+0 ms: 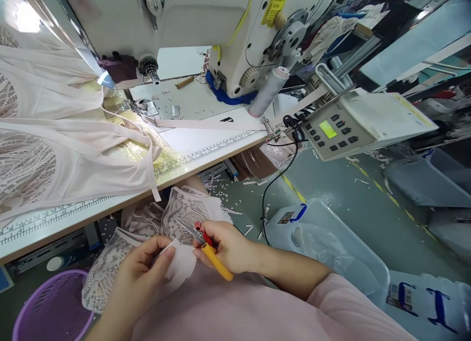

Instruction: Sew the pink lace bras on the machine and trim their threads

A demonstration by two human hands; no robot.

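My left hand (143, 272) pinches the edge of a pale lace bra piece (186, 211) that hangs over my lap, part of it hidden behind my fingers. In my right hand (231, 245) is a pair of small scissors (217, 261) with one yellow and one red handle cover. Their blades point up and left, close to the lace and above the pinched cloth. On the table to the left lie pale pink bras (84, 174) with lace panels, one strap hanging past the table edge.
A sewing machine (187, 27) stands over the ruler-marked table (221, 144). Beside it are a thread cone (268, 91) and a control box (342, 130) with a cable. Below are a purple basket (55, 306), a clear bin (331, 248) and floor scraps.
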